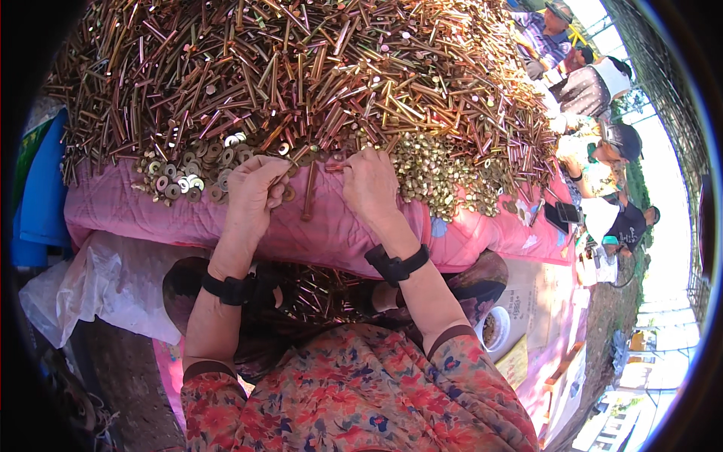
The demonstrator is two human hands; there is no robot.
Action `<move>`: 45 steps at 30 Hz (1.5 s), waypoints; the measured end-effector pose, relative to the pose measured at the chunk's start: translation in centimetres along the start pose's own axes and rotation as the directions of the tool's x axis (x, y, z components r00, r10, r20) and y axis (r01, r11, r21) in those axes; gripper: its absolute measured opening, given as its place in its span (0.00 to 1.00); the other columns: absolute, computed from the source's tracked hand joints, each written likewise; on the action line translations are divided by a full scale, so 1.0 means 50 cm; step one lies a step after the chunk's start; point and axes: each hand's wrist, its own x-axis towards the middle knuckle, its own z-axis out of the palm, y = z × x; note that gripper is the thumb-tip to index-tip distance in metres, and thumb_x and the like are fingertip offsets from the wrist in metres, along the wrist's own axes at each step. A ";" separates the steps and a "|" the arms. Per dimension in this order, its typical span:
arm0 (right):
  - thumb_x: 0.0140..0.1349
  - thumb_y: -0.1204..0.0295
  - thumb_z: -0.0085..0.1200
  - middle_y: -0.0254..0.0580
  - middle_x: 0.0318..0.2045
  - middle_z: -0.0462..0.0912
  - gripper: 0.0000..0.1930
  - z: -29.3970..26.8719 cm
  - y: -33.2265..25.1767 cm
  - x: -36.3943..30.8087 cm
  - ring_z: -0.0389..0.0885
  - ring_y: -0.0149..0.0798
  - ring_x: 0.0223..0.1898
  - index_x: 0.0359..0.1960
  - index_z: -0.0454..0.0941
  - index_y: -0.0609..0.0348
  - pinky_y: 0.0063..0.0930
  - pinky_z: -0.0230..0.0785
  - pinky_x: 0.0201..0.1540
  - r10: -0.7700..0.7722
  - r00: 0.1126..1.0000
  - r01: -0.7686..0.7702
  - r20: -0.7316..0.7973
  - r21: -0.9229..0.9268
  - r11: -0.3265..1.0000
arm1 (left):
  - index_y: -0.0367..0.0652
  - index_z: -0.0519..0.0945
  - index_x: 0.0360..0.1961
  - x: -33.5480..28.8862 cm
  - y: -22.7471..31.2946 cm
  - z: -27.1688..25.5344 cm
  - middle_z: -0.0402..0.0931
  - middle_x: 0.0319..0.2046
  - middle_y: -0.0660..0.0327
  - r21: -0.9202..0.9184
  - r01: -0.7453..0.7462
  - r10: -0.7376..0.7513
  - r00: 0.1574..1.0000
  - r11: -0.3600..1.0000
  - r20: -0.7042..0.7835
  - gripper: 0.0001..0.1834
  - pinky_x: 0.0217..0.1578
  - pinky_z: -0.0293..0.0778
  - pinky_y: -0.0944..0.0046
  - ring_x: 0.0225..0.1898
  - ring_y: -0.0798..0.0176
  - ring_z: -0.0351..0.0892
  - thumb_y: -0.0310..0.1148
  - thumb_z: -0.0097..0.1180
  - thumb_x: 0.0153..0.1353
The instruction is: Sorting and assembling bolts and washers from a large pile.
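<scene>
Above the near edge of a pink quilted cloth point(143, 207), my left hand point(254, 194) is closed in a pinch beside a heap of flat washers point(202, 160). What its fingertips hold is too small to make out. My right hand point(372, 187) is closed too, its fingers on a copper-coloured bolt point(334, 167) whose end sticks out toward the left hand. Between the hands a single long bolt point(309, 192) lies on the cloth. To the right of my right hand is a heap of small brass-coloured nuts point(440, 172).
A large pile of long bolts point(301, 68) covers the far side. Blue plastic point(41, 188) stands at the left, above a clear plastic sheet point(124, 279). A phone-like dark object point(565, 213) lies at the right. Several people sit along the right; a white bucket point(494, 329) stands below.
</scene>
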 end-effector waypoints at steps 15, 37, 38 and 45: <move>0.59 0.78 0.52 0.45 0.33 0.78 0.17 -0.034 -0.016 -0.007 0.79 0.36 0.30 0.48 0.62 0.65 0.28 0.75 0.32 0.459 0.871 -0.150 0.173 0.985 -0.086 | 0.37 0.80 0.27 -0.002 -0.024 0.011 0.75 0.18 0.65 0.135 0.016 -0.031 0.994 0.991 0.108 0.04 0.15 0.55 0.79 0.16 0.76 0.68 0.26 0.63 0.50; 0.59 0.72 0.53 0.47 0.35 0.80 0.06 -0.036 -0.009 -0.023 0.80 0.44 0.28 0.34 0.78 0.61 0.30 0.71 0.29 0.250 0.965 -0.161 -0.076 0.581 0.798 | 0.38 0.79 0.34 -0.010 -0.038 0.036 0.75 0.21 0.65 0.097 0.144 -0.158 0.975 0.985 0.157 0.08 0.13 0.53 0.81 0.16 0.79 0.65 0.30 0.60 0.55; 0.55 0.72 0.54 0.50 0.33 0.79 0.05 -0.025 0.007 -0.022 0.79 0.50 0.30 0.29 0.79 0.60 0.35 0.71 0.31 0.235 0.971 -0.175 -0.049 0.527 0.832 | 0.38 0.79 0.34 -0.008 -0.038 0.034 0.75 0.21 0.65 0.094 0.145 -0.158 0.975 0.985 0.156 0.08 0.13 0.53 0.81 0.16 0.79 0.65 0.30 0.60 0.55; 0.52 0.73 0.56 0.52 0.25 0.78 0.12 0.007 0.010 -0.033 0.79 0.51 0.26 0.39 0.76 0.61 0.36 0.70 0.30 0.013 0.999 -0.008 -0.047 0.109 0.994 | 0.39 0.80 0.25 -0.003 -0.038 0.030 0.75 0.17 0.66 0.195 0.003 -0.015 0.998 0.981 0.061 0.04 0.15 0.55 0.79 0.15 0.78 0.66 0.24 0.62 0.46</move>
